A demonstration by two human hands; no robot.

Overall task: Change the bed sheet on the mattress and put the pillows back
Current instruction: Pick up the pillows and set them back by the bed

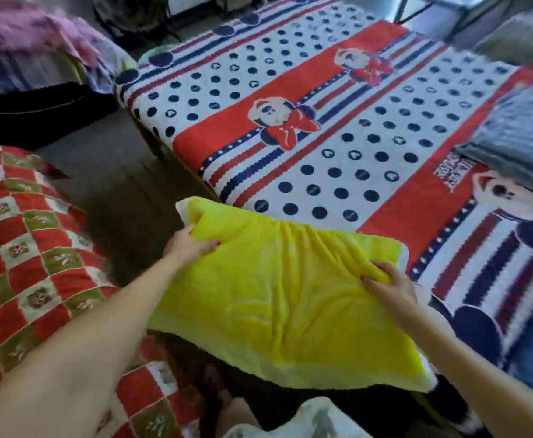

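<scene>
Head view, looking down past both forearms: a yellow pillow (pixel 290 298) is held in the air at the near corner of the bed, its far edge overlapping the sheet's edge and its near edge hanging over the dark floor. The left hand (pixel 189 245) grips the pillow's upper left corner, fingers curled into the fabric. The right hand (pixel 388 286) pinches a bunch of the yellow cover near the pillow's right edge, so that creases run out from its fingers across the cloth. The bed sheet (pixel 337 131) lies spread flat on the mattress, white with dark dots, red bands, navy and red stripes and cartoon mouse figures. A grey-blue pillow (pixel 518 137) rests on the sheet at the right side of the bed, well apart from the yellow one. To the left, across a strip of floor, lies a red, white and green checked quilt (pixel 28 248). Further back on the left a pink cloth (pixel 37 33) sits on a heap of bedding, blurred.
</scene>
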